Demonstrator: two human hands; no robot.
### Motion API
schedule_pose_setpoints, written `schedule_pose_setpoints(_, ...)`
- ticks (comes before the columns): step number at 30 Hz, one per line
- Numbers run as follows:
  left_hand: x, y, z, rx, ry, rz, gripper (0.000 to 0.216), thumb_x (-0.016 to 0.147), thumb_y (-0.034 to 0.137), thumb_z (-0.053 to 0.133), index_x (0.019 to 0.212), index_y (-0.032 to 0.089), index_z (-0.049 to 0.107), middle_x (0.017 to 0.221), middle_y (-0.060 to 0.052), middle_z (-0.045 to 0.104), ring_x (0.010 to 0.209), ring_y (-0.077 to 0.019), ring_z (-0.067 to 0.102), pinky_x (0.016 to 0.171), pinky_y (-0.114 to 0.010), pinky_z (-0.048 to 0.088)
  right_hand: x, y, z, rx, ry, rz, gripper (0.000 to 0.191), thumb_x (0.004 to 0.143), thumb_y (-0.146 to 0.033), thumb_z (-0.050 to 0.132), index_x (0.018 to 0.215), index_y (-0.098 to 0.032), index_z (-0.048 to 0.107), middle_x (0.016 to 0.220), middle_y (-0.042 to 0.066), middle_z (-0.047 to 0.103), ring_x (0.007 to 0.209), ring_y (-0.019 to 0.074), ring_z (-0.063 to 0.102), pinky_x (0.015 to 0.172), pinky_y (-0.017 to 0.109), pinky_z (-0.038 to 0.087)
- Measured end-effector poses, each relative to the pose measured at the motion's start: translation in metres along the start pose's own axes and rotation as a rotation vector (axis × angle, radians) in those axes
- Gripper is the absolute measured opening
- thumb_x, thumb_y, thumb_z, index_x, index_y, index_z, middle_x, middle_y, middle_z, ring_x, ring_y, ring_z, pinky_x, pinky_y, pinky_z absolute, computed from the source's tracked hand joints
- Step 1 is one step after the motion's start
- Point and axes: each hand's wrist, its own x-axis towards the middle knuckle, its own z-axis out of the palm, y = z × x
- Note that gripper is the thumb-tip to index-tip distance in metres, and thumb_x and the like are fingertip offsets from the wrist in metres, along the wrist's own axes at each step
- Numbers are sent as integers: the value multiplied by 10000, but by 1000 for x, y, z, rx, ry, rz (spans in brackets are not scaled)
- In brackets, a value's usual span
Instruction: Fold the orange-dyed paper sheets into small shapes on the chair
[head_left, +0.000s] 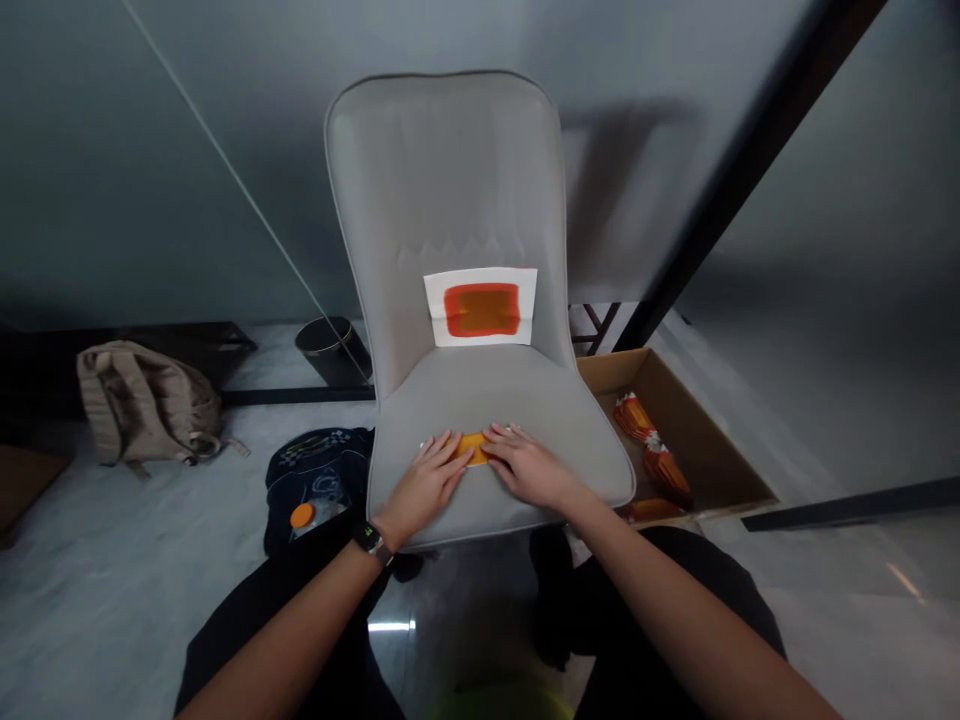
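Observation:
A small piece of folded paper [472, 449], yellow-orange with white edges, lies on the seat of a grey chair [480, 385]. My left hand [429, 475], with a dark watch [369, 540] on its wrist, holds the left end of the paper down against the seat. On the right end my right hand [529, 468] does the same, palm down with bent fingers. Both hands partly cover the paper. Behind them, a white sheet [435, 300] with a painted red-orange rectangle [481, 310] leans upright against the chair's backrest.
Right of the chair stands an open cardboard box [701, 440] with bundles of orange-and-white paper [652, 450]. On the left are a dark blue bag [300, 470], an orange-capped bottle [304, 516], a beige backpack [142, 400] and a black bin [334, 352]. A glass partition [225, 230] runs behind.

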Motion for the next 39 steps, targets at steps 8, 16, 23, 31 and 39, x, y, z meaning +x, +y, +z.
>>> schedule_pose_setpoints(8, 2, 4, 0, 66, -50, -5, 408, 1097, 272, 428, 1480, 233, 560, 1635, -117, 425, 1533, -314, 360, 1229, -583, 351, 0, 8, 0, 23, -14, -22, 436, 1028, -210, 441, 1429, -163, 605, 1536, 115, 555, 1485, 239, 446, 1271, 509, 310)
schedule_pose_setpoints(16, -6, -1, -7, 21, -104, 77, 527, 1101, 419, 413, 1603, 260, 381, 1699, -113, 291, 1586, -303, 218, 1266, -581, 274, -2, 4, -1, -56, -56, -31, 529, 1000, -168, 395, 1510, -168, 533, 1593, 107, 484, 1526, 248, 378, 1280, 530, 272)
schedule_pose_setpoints(23, -9, 1, -12, 49, -172, 108, 682, 1080, 519, 420, 1662, 231, 212, 1723, -134, 204, 1601, -327, 114, 1279, -603, 212, 1, -33, 11, -155, -74, 20, 843, 1002, -608, 464, 1622, -57, 315, 1679, 189, 262, 1590, 322, 197, 1313, 529, 126)
schedule_pose_setpoints(31, -20, -1, -15, 0, -160, 40, 846, 1038, 612, 450, 1651, 97, 177, 1707, -230, 158, 1595, -338, 128, 1284, -557, 229, -7, -22, 16, -136, -98, 79, 1118, 899, -883, 344, 1638, -49, 253, 1692, 199, 218, 1596, 324, 172, 1308, 539, 116)
schedule_pose_setpoints(39, -19, -3, -17, -48, -65, -55, 736, 1040, 573, 474, 1628, 163, 303, 1679, -165, 322, 1547, -303, 334, 1245, -485, 348, -6, -22, 19, -162, -141, 75, 1156, 871, -908, 353, 1647, -59, 231, 1700, 197, 187, 1596, 352, 152, 1303, 568, 85)
